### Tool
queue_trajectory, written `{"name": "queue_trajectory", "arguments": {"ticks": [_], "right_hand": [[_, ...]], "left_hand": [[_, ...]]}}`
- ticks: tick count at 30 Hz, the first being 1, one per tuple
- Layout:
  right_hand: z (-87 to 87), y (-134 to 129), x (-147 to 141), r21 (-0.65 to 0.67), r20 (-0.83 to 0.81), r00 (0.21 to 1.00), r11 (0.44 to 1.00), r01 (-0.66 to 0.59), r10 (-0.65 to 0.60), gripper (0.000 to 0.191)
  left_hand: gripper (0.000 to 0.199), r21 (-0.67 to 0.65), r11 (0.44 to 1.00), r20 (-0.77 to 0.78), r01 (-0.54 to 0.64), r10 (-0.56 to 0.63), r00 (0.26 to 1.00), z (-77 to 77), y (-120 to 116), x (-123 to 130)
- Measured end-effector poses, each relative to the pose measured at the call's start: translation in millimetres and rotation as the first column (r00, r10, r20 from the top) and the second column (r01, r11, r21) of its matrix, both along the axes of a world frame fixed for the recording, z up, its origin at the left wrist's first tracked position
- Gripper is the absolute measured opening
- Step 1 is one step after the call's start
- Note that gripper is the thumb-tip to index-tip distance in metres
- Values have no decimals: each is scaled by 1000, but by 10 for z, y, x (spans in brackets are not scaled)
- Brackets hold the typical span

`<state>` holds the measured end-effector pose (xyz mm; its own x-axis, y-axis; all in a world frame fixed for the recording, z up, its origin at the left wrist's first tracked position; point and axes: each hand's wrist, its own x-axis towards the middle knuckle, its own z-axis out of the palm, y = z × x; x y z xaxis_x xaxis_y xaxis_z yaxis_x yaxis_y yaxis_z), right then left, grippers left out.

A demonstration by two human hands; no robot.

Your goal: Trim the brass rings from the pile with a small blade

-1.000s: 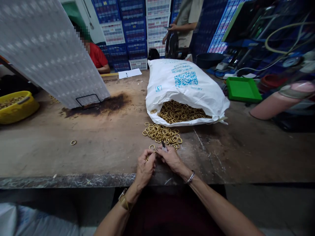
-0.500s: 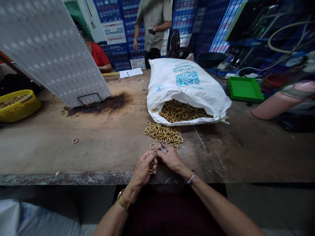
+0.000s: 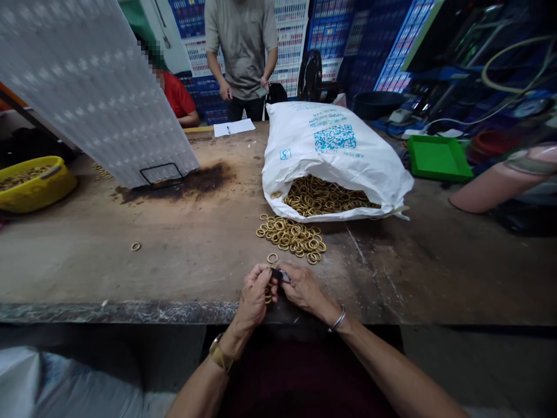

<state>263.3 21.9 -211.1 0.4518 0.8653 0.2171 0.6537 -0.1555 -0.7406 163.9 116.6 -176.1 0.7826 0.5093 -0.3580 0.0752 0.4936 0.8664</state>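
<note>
Several brass-coloured rings (image 3: 268, 295) are gripped in my left hand (image 3: 255, 293), above the table's front edge. My right hand (image 3: 304, 287) is closed on a small tool (image 3: 284, 276) with a dark tip and a pale handle. The tool's tip touches the fingertips of my left hand. One loose ring (image 3: 272, 258) lies just beyond my hands. Behind it a pile of rings (image 3: 291, 235) spreads out from the mouth of a white sack (image 3: 335, 139), which is full of the same rings.
A lone ring (image 3: 136, 247) lies on the wooden table (image 3: 78, 255) to the left. Further out are a yellow basin (image 3: 35, 194), a tall white panel (image 3: 113, 87), a paper sheet (image 3: 243, 126) and a green tray (image 3: 439, 159). Two people are across the table.
The tool in my right hand has swung from pointing away to pointing left, against my left fingertips. The standing person in grey has moved left.
</note>
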Motion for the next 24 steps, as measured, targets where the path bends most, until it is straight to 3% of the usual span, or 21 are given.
{"name": "queue_trajectory", "arguments": {"ticks": [7,12,18,22,24], "right_hand": [[46,15,4,-20,4,1000,1000,14,-13,16],[32,26,42,-173,64,998,985,2,9,14],[44,141,173,-307,235,960,926,222,-152,14],[41,221,162,-298,252,944,910,287,-215,18],[37,250,138,-312,267,948,915,255,-173,26]], "left_hand": [[38,76,997,-11,-17,18,1000,-54,-6,-1],[35,70,997,17,-15,13,1000,-76,-6,-34],[31,-125,989,73,73,-64,995,77,-44,-150],[39,-265,963,10,-53,58,998,51,-6,-184],[41,-314,947,-17,-71,69,997,-4,30,-178]]}}
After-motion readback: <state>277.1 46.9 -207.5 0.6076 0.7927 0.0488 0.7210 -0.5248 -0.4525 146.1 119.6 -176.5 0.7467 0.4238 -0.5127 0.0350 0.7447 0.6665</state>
